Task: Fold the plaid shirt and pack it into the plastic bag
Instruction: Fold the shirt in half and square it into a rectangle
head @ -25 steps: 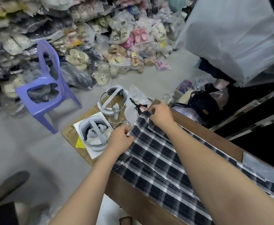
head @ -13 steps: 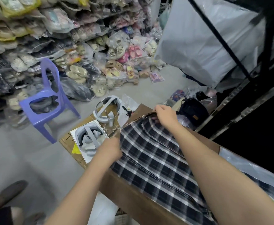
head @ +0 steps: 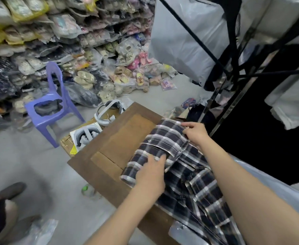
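Observation:
A dark blue and white plaid shirt (head: 194,184) lies along the brown wooden table (head: 116,145). Its far end is folded back over the rest, forming a raised flap (head: 164,138). My left hand (head: 150,175) grips the near corner of that flap. My right hand (head: 194,133) pinches its far corner. A clear plastic bag (head: 182,230) lies at the table's near edge, partly under the shirt, and more clear plastic (head: 269,184) lies to the right of my right arm.
A purple plastic chair (head: 51,106) stands on the floor at left. Two white headsets (head: 108,110) rest on a cardboard box beyond the table. Bagged shoes are piled along the back. A grey bag hangs at upper right, with black rack bars (head: 233,50).
Both hands have pulled the shirt's far end back toward me over the rest, baring the table's far part. The camera has tilted up and to the right.

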